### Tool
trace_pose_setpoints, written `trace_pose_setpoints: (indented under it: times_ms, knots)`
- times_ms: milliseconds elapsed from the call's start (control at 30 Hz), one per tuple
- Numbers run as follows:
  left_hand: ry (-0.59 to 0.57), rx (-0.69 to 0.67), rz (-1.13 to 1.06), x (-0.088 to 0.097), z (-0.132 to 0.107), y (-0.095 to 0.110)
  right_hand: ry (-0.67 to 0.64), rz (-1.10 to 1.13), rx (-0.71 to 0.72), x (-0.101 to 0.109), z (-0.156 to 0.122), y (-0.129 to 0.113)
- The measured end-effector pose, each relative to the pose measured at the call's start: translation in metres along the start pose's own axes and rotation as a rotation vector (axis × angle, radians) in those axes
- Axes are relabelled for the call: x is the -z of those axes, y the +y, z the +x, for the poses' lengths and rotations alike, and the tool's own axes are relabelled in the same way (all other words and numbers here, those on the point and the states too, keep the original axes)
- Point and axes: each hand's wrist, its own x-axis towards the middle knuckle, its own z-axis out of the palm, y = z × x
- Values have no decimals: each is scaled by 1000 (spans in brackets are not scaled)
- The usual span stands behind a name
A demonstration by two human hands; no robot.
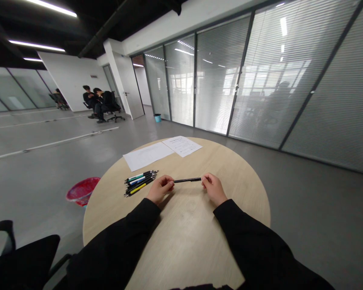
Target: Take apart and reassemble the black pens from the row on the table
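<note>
A slim black pen (187,180) is held level above the round wooden table (187,225), stretched between my two hands. My left hand (161,189) pinches its left end between thumb and fingers. At the other end, the fingertips of my right hand (213,188) are closed on the tip by the clip. Just left of my left hand lies a loose bundle of several pens (139,182), mostly black, with white, green, blue and yellow barrels among them.
Two sheets of paper, one blank-looking (148,156) and one printed (183,146), lie at the table's far side. A red-lined bin (82,190) stands on the floor at left, near a black chair (24,257). Seated people (101,102) are far off.
</note>
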Motion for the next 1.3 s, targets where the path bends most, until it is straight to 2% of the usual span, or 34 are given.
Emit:
trace_pose_setpoints:
  times_ms: [467, 867, 1300]
  knots:
    - [-3, 14, 29, 0, -1, 3, 2, 17, 0, -1, 2, 3]
    - [7, 32, 27, 2, 2, -5, 35, 174, -61, -4, 6, 14]
    - [2, 22, 36, 2, 1, -3, 30, 120, -65, -3, 5, 9]
